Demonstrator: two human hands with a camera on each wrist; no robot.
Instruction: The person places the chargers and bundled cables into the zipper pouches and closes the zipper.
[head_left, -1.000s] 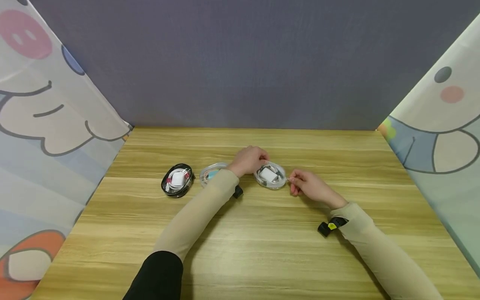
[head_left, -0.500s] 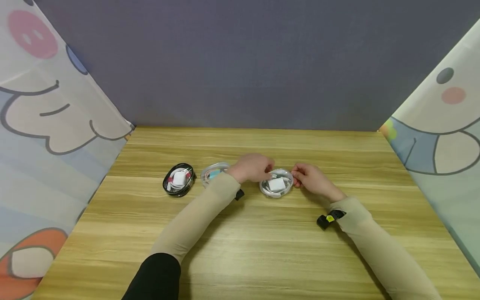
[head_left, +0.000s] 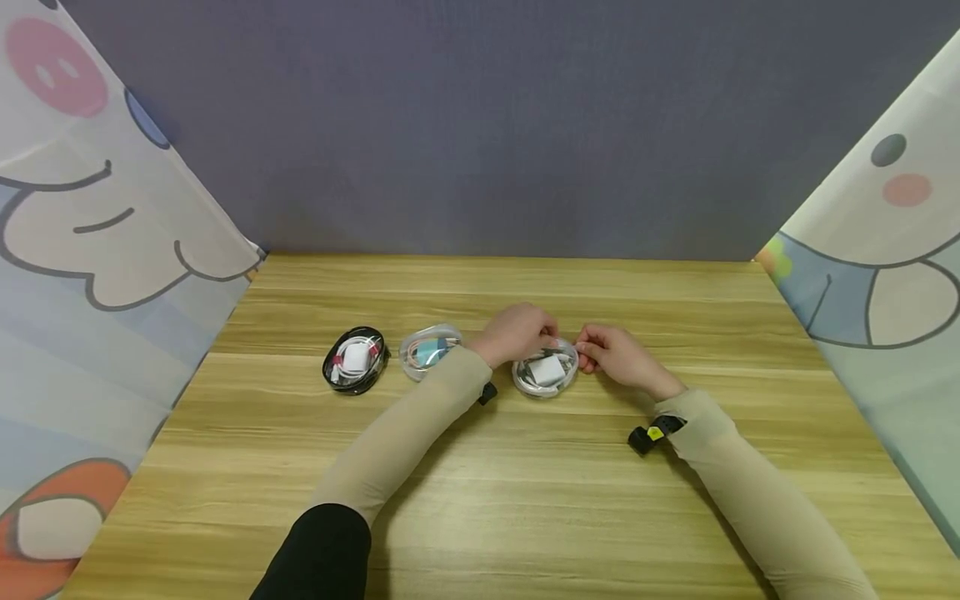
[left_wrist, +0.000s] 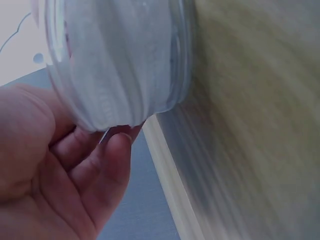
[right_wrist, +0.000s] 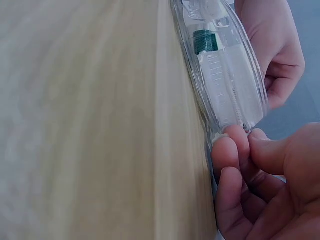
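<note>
A clear oval zip pouch (head_left: 545, 369) with a white charger block and coiled cables inside lies on the table. My left hand (head_left: 517, 333) grips its far left edge; in the left wrist view the pouch's side covers part of the fingers. At the right end of the pouch, the thumb and forefinger of my right hand (head_left: 618, 358) pinch the zip pull, mostly hidden by the fingertips. A zip line (right_wrist: 234, 100) runs along the pouch's side to those fingers. Through the clear wall shows a green band (right_wrist: 206, 42).
Left of my left hand lies another clear pouch (head_left: 431, 354) with a light blue item, partly behind my sleeve. Farther left is a black-rimmed pouch (head_left: 356, 360) holding a white charger and cable. A grey panel (head_left: 510, 133) rises behind the wooden table (head_left: 525, 500).
The pouch has shifted slightly nearer to me. My left hand has moved a little right along with it, and my right hand has come from just off the pouch's end up against it.
</note>
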